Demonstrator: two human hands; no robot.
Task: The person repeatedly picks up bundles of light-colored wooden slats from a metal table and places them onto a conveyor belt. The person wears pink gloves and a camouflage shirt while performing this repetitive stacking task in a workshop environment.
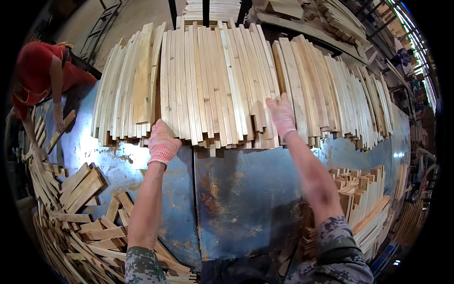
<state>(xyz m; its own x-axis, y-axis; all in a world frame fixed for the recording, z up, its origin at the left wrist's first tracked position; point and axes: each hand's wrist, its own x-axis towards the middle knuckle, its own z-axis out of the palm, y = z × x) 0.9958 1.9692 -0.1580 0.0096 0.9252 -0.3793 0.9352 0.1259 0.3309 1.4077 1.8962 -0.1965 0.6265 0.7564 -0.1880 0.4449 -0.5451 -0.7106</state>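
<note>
Wooden strips (213,85), stained metal table (250,189) — tan floor (142,13)

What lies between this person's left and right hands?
In the head view, a row of wooden strips, side by side, lies between the left hand and right hand.

Inscriptions, labels, numbers and signs: none legible. Wooden strips (203,90), upper middle of the frame, and metal tabletop (255,194), lower middle: no readable marking on either. Red garment (75,73), upper left, and camouflage sleeves (144,265), lower edge: likewise without lettering that can be read.
</note>
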